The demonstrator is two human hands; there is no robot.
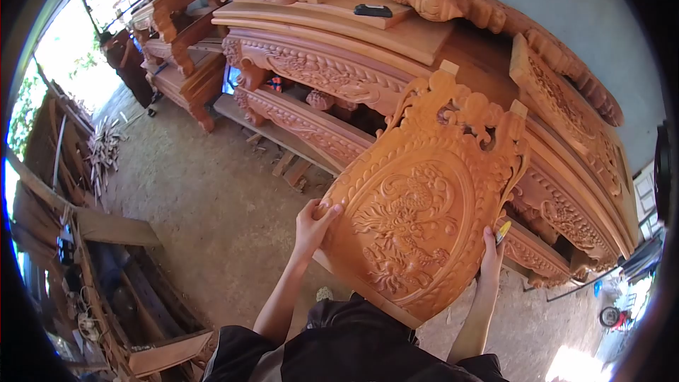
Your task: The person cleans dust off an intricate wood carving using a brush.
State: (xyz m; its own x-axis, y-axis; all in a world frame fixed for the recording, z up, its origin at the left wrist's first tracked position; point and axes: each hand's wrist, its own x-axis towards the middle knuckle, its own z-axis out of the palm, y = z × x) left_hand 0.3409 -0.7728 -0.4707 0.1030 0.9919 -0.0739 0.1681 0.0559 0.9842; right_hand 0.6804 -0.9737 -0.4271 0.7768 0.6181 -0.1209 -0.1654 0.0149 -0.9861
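A carved wooden panel with an oval dragon relief and a pierced, scrolled top is held tilted in front of my body. My left hand grips its left edge, thumb lying on the face and fingers behind. At the right edge, my right hand grips the panel, its fingers mostly hidden behind the wood. A small yellow-and-dark object sticks up beside my right fingers; its kind is unclear. The panel's upper end overlaps a large carved wooden cabinet in this view.
On the cabinet lie carved boards and a small black object. Carved wooden furniture stands back left, near a person. Wood scraps and a wooden frame are at left. Concrete floor stretches between.
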